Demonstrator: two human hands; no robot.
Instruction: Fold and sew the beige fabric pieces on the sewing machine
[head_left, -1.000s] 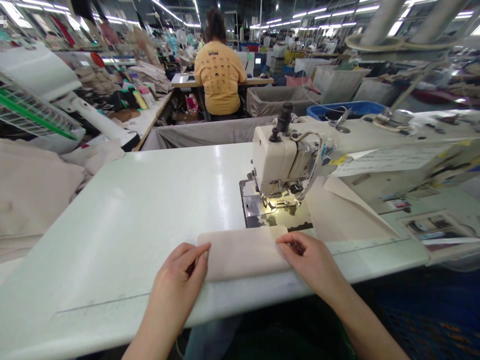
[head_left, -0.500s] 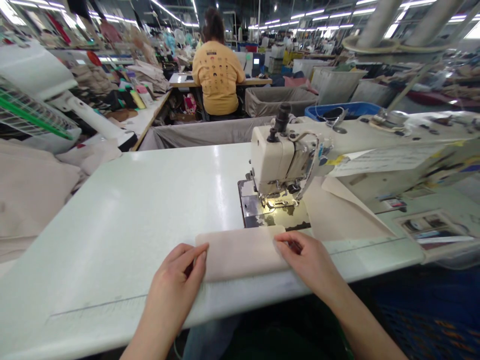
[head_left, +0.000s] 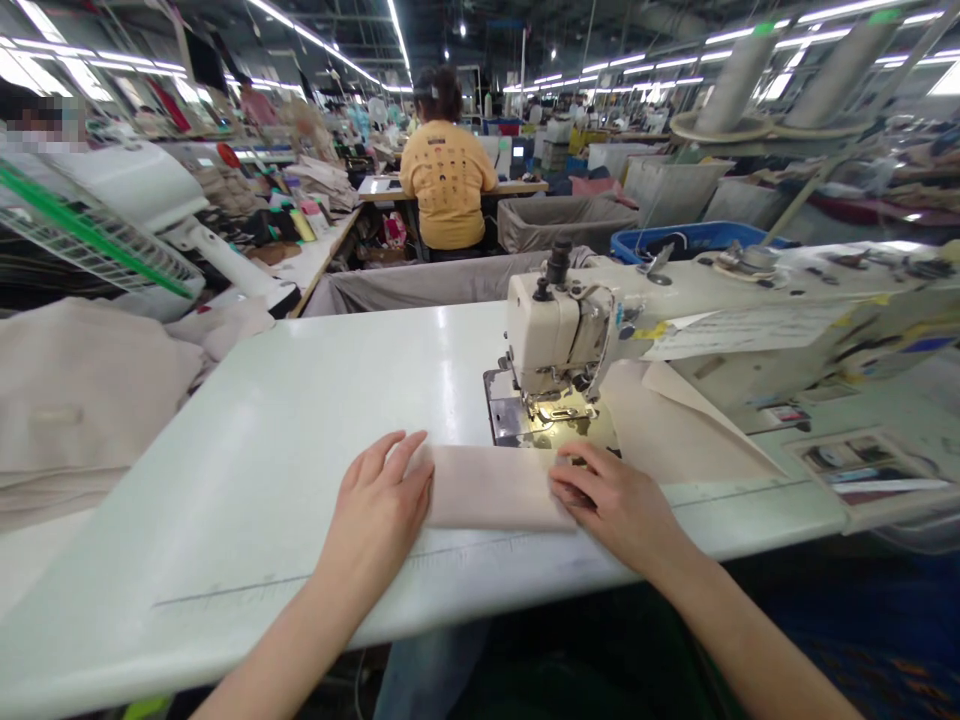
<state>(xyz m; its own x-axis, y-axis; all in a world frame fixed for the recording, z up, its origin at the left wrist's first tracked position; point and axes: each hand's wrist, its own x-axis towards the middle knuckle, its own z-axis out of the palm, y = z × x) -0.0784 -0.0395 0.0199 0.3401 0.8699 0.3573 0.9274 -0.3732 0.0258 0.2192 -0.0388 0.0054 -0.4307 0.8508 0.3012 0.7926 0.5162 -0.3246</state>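
Note:
A beige, flat oblong fabric piece (head_left: 495, 488) lies near the table's front edge, just before the sewing machine (head_left: 551, 335). At its left end is my left hand (head_left: 381, 500), palm down with the fingers stretched and somewhat apart. The thumb side touches the fabric's edge. My right hand (head_left: 615, 500) has its fingers bent in a pinch on the right end of the piece, close to the metal needle plate (head_left: 517, 415); its fingertips are partly hidden. The machine's lamp lights the plate by the presser foot. Another beige fabric panel (head_left: 675, 430) lies under the machine arm.
Beige fabric is piled (head_left: 82, 390) at the left, beside a white fan (head_left: 142, 190). Ruler markings (head_left: 232, 592) run along the table's front. Thread cones (head_left: 739, 80) stand at the upper right. Beyond a cloth-lined bin (head_left: 420, 285), a person in a yellow shirt (head_left: 448, 185) sits.
The fabric piece sits slightly farther from the table's front edge. My left hand has gone from a pinch to stretched fingers, while my right hand keeps its hold. The camera view has shifted.

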